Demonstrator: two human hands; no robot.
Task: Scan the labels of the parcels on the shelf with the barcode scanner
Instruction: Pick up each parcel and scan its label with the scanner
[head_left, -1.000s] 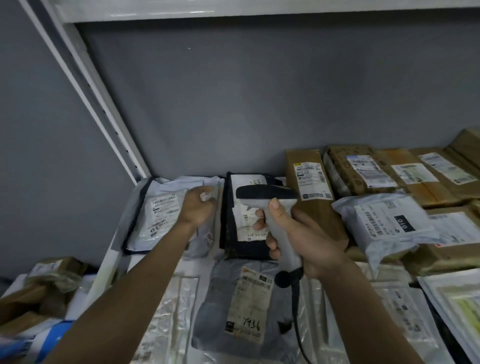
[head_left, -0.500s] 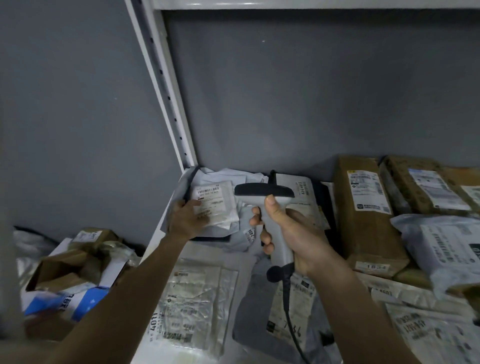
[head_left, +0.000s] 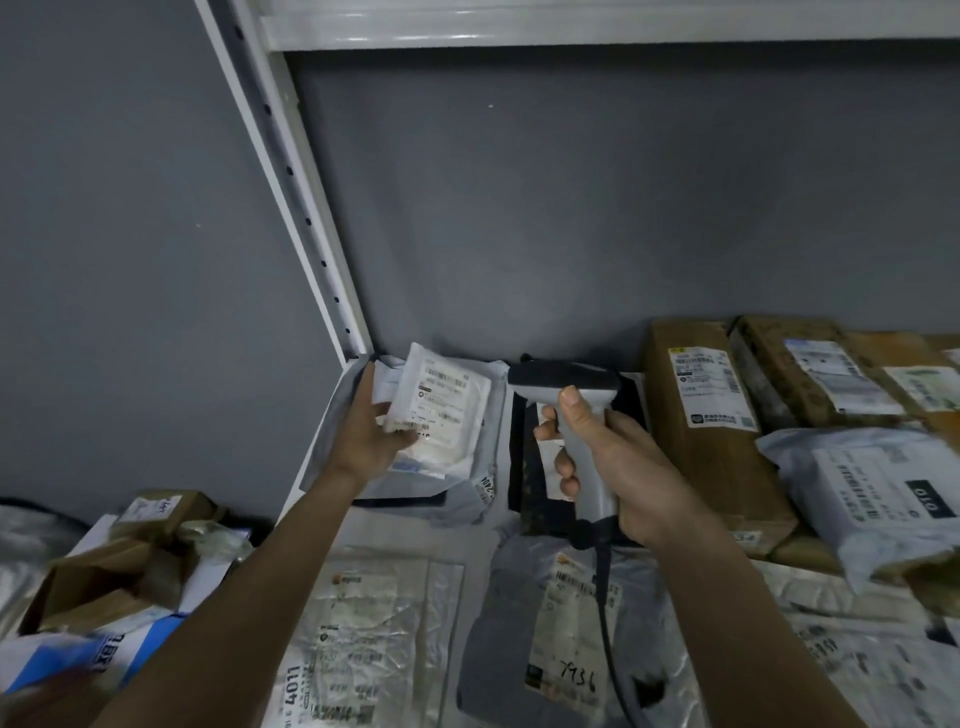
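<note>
Shelf (head_left: 317, 457) of labelled parcels (head_left: 696, 415) — scanner (head_left: 571, 415) above

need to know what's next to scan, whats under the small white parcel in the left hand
The left hand holds the small white parcel tilted up over a grey mailer bag, with a dark flat packet edging out beneath. Their labels are mostly covered.

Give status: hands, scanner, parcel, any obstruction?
Left hand holds small white parcel tilted up, label showing. Right hand grips barcode scanner beside it. Nothing visible between scanner and label.
</note>
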